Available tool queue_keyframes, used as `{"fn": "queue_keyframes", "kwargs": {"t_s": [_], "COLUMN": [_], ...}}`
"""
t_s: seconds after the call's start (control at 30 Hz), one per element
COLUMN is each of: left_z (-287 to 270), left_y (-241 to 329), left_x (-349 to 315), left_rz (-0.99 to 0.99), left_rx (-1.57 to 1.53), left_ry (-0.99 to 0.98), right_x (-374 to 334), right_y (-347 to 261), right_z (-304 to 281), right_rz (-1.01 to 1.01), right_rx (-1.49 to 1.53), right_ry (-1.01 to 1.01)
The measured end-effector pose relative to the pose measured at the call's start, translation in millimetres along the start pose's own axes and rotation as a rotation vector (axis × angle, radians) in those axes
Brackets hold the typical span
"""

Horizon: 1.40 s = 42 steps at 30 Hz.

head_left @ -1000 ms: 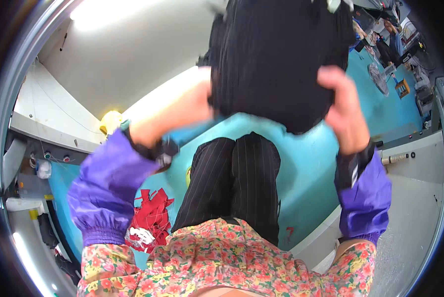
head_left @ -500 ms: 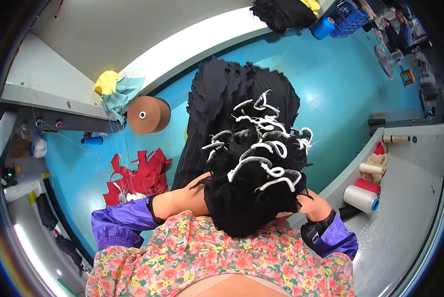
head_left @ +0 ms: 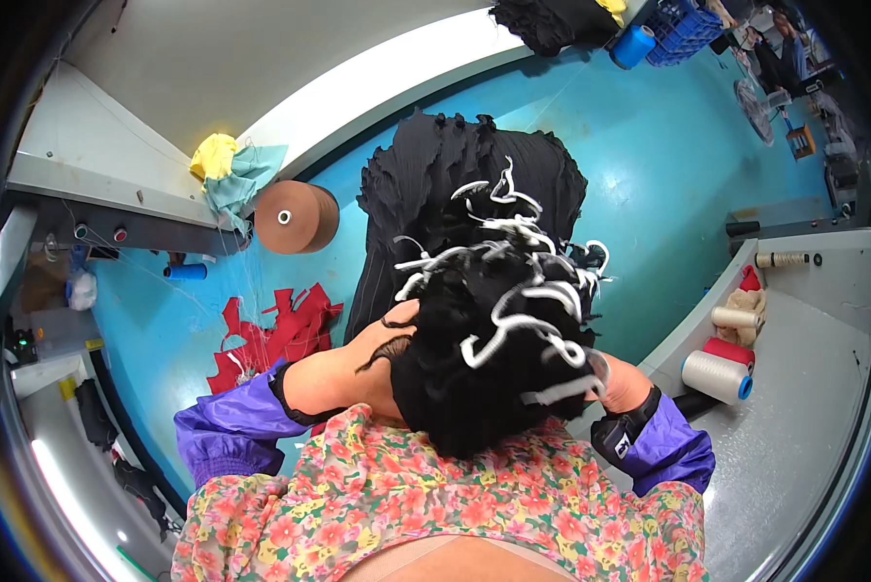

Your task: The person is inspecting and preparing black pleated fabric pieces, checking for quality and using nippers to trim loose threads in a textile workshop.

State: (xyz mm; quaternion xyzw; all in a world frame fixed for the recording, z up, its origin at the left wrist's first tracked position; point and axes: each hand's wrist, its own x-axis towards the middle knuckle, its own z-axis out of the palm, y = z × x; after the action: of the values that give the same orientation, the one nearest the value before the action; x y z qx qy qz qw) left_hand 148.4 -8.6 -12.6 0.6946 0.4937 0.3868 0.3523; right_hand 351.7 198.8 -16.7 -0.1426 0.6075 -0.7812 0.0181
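Note:
A thick bundle of black fabric pieces (head_left: pixel 493 388) is gathered against my front, with curling white cords or strips (head_left: pixel 542 335) sticking out over its top. My left hand (head_left: pixel 396 325) grips the bundle's left side; most of its fingers are behind the cloth. On the right side, my right hand (head_left: pixel 618 380) closes on the same bundle beside a white strip end, its fingers largely hidden. Beyond the bundle spreads a pile of black pleated fabric (head_left: pixel 474 170) with ruffled edges.
Left of the pile stand a brown thread cone (head_left: pixel 295 216) and red fabric scraps (head_left: pixel 285 335) with loose threads. Yellow cloth (head_left: pixel 212 155) hangs at a table corner. A white thread spool (head_left: pixel 715 376) lies on the grey table (head_left: pixel 785 359) at right. A blue crate (head_left: pixel 685 31) sits far right.
The bundle has shifted and its white strips have fallen into different curves. My left hand has moved slightly up along its side, and more of my right hand shows.

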Motion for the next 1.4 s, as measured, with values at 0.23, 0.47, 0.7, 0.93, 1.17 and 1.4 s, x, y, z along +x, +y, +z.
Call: {"fn": "queue_keyframes", "kwargs": {"t_s": [0.23,0.47,0.7,0.93,1.17,1.4], "left_z": [-55.0,-91.8,-96.9,-100.3,-28.4,1.3], "left_y": [2.6,-45.1,-38.7,-34.9,-66.6,-93.6], "left_x": [45.5,82.6,39.2,48.5,58.5,52.8], "left_rz": [0.235,-0.003,-0.368,-0.561,-0.077,0.356], "left_rx": [0.199,0.961,1.29,1.067,0.781,0.454], "left_ry": [-0.177,-0.166,0.072,0.119,0.108,0.216], "right_x": [-54.4,-53.1,-54.0,-49.2,-44.6,-51.3], "right_y": [40.7,40.9,33.3,24.8,6.6,-12.6], "right_z": [-6.2,-11.9,-19.6,-18.1,-11.8,-4.4], "right_rz": [0.625,0.526,0.444,0.353,0.262,0.192], "right_rx": [0.307,0.181,0.054,-0.067,-0.186,-0.29], "right_ry": [0.138,0.12,0.092,0.05,0.023,0.048]}}
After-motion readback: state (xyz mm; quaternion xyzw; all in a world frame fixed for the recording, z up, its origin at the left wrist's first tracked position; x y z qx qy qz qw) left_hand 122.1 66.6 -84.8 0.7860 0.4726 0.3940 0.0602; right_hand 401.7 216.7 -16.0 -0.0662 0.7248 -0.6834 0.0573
